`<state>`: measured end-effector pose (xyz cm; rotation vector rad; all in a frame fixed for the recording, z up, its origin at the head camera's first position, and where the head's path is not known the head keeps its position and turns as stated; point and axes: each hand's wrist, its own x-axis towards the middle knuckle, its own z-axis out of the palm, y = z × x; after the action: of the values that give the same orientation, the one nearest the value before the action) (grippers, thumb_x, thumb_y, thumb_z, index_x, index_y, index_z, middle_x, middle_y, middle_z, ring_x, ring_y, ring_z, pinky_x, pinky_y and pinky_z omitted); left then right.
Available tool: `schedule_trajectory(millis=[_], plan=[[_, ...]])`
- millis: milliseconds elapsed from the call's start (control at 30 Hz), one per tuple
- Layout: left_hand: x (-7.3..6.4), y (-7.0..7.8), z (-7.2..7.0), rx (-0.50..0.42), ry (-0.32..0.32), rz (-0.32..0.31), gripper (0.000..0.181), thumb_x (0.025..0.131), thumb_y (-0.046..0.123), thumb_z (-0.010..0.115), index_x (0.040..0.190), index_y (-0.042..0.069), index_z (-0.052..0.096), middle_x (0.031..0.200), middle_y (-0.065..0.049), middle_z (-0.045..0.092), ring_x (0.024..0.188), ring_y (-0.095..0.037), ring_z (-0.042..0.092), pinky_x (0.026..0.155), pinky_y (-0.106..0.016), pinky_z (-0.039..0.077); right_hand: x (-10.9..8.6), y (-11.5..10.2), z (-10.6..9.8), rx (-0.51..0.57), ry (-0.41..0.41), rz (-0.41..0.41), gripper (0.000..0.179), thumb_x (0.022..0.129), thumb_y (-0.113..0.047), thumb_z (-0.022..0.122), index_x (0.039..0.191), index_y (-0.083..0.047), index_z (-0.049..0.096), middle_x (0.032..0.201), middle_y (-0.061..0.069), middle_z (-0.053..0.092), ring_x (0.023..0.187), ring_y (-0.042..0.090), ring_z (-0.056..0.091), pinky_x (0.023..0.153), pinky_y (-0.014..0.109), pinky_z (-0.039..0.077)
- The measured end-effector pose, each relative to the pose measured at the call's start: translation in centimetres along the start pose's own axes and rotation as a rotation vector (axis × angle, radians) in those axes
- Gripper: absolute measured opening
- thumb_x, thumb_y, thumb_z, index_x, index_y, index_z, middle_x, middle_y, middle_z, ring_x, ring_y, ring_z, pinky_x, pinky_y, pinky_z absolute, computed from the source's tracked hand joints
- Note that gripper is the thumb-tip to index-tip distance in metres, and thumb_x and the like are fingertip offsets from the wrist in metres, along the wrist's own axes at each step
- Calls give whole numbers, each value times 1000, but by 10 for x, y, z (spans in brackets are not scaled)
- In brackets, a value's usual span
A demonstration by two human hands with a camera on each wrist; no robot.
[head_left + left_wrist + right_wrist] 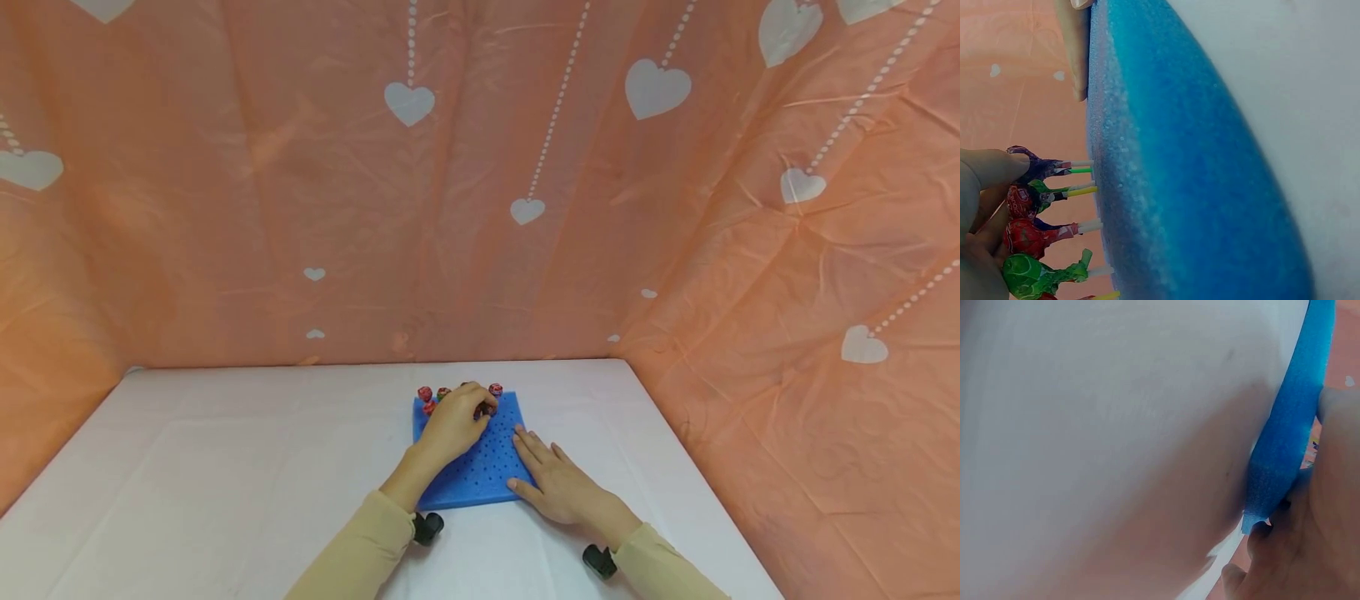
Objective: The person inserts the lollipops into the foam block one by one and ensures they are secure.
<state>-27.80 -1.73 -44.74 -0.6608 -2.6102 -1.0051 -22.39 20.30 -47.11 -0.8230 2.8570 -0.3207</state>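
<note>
A blue foam board (483, 462) dotted with small holes lies on the table. Wrapped lollipops stand in its far part, among them a red one (425, 393) at the far left and another red one (496, 389) at the far right. My left hand (453, 423) reaches over the board and pinches a purple-wrapped lollipop (1038, 167), whose stick meets the board's surface. Beside it in the left wrist view are a red lollipop (1024, 237) and a green lollipop (1024, 275). With fingers spread, my right hand (558, 483) rests on the board's right edge.
A white-covered table (247, 467) surrounds the board. Behind it and along the sides hangs an orange curtain (352, 208) printed with pale hearts. Small black devices sit at both wrists.
</note>
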Motion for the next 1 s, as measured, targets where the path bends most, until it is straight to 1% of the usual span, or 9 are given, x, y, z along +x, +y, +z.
schedule_trajectory(millis=[67, 233, 433, 567, 733, 800, 867, 1000], plan=[[1, 1, 0, 5, -12, -2, 18, 94, 5, 76, 111, 10, 75, 111, -6, 70, 105, -22, 69, 95, -38, 59, 0, 1, 1, 1, 1, 2, 77, 109, -51, 44, 163, 0, 24, 172, 15, 18, 157, 36, 22, 124, 61, 22], [1, 1, 0, -17, -30, -10, 18, 95, 4, 75, 112, 9, 75, 112, -6, 70, 104, -22, 68, 95, -38, 59, 1, 3, 3, 15, -12, 16, 78, 109, -54, 42, 164, -1, 23, 173, 14, 16, 157, 35, 22, 124, 60, 22], [2, -1, -2, -11, -24, 9, 17, 96, 6, 74, 113, 10, 76, 116, -7, 71, 112, -25, 69, 98, -41, 57, 3, 3, 2, -11, -12, 2, 78, 109, -53, 42, 163, 0, 24, 173, 14, 17, 157, 35, 22, 124, 60, 22], [2, -2, -3, 1, -31, 18, 21, 97, 8, 74, 118, 10, 75, 121, -8, 70, 116, -27, 68, 101, -43, 56, 6, 3, 0, -28, -14, -1, 78, 109, -54, 42, 163, 0, 25, 172, 14, 18, 157, 35, 22, 124, 60, 23], [2, -4, -6, 0, -26, 37, 27, 97, 9, 74, 123, 10, 74, 127, -9, 69, 122, -29, 66, 103, -46, 54, 9, 4, -2, -21, -16, 11, 78, 108, -55, 45, 163, -3, 28, 172, 12, 20, 158, 35, 21, 125, 60, 20], [2, -5, -7, -13, -19, 49, 27, 96, 9, 74, 124, 9, 74, 128, -10, 69, 123, -30, 65, 104, -47, 54, 9, 5, -4, -5, -6, 22, 77, 107, -55, 47, 163, -4, 29, 172, 11, 22, 158, 34, 21, 125, 60, 18], [2, -6, -9, -24, -7, 65, 27, 97, 9, 74, 123, 9, 74, 127, -9, 70, 123, -30, 65, 104, -47, 54, 9, 6, -6, 13, 23, 24, 76, 107, -52, 50, 162, -3, 32, 171, 12, 25, 157, 35, 22, 125, 61, 17], [0, -8, -14, -36, 19, 72, 27, 98, 10, 72, 124, 9, 73, 127, -9, 69, 124, -30, 64, 106, -48, 52, 10, 8, -9, 22, 93, 32, 72, 107, -47, 53, 161, -3, 35, 170, 14, 27, 156, 37, 24, 124, 63, 18]])
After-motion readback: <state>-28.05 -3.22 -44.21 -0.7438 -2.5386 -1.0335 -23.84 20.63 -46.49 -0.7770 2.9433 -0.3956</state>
